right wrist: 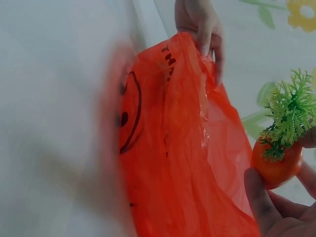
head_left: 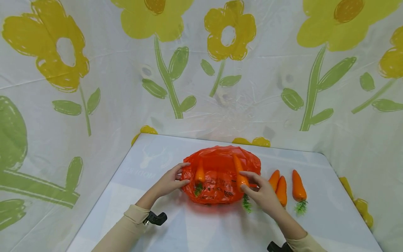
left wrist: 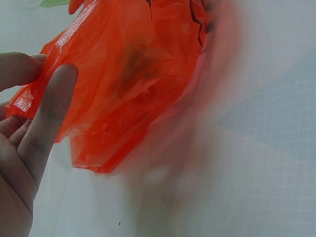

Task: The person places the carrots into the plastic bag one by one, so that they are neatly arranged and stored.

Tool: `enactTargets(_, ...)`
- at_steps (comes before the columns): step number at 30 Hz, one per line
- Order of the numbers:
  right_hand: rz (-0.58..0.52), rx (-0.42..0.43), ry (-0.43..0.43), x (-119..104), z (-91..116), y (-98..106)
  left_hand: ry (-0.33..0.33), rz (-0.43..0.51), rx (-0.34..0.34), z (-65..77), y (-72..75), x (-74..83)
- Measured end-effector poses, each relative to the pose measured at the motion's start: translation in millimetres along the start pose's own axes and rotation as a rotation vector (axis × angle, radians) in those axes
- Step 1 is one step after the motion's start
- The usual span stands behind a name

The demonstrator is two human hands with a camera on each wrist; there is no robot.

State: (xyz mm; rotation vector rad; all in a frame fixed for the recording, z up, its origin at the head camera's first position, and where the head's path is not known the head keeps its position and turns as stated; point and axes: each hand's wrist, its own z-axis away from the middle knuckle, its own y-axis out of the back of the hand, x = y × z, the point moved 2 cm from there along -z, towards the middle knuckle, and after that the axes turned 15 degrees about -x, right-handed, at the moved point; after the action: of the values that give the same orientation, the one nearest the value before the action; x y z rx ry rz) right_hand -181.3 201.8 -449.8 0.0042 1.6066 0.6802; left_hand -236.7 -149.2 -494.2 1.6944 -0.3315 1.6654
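A red plastic bag with black print lies on the table, its mouth spread. My left hand pinches the bag's left edge between thumb and fingers; the left wrist view shows the thumb against the film. One orange carrot with a green top is at the bag's left part. Between the thumb and fingers of my right hand is another carrot, its tip over the bag's opening and its leafy top toward me. The right wrist view shows this carrot's thick end close up.
Right of the bag, carrots lie on the white table: two side by side, partly behind my right hand, and a separate carrot with a green top. A flower-printed curtain surrounds the table's back and sides.
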Motion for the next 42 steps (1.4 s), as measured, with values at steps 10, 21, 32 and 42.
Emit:
enactTargets(10, 0.074, -0.015, -0.053, 4, -12, -9, 0.005, 0.005, -0.002, 0.8, 0.2, 0.5)
enactTargets(21, 0.091, -0.045, -0.086, 2, -25, -15, -0.009, 0.005, -0.011, -0.1, 0.7, -1.2)
enactTargets(32, 0.040, -0.080, -0.100, 7, -41, -23, -0.009, 0.010, -0.011, -1.3, 0.6, -2.2)
enactTargets(42, 0.020, -0.085, -0.070, 8, -54, -29, -0.029, 0.000, -0.016, -0.4, 1.8, -2.8)
